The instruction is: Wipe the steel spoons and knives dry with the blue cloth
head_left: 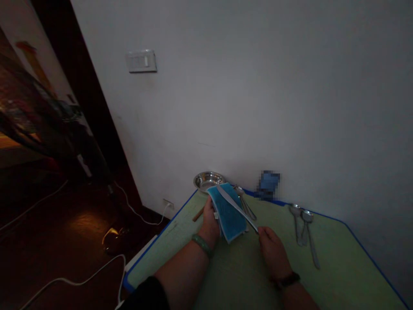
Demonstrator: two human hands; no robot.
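My left hand (211, 224) grips a blue cloth (229, 215) from its left side, with the cloth spread over the fingers. Across the cloth lies the blade of a table knife (232, 204), tilted up to the left. My right hand (273, 249) is closed around the knife's handle at its lower right end. Behind the cloth stands a shiny metal bowl (209, 176), partly covered by it. Several pieces of cutlery (248, 206) lie just right of the cloth, partly hidden.
More spoons (308, 219) lie on the right of the green table (342, 262), which has a blue edge. A blurred blue object (269, 184) stands against the wall (258, 107). A brown stick (198, 214) shows left of my left hand. White cables (80, 282) run across the floor.
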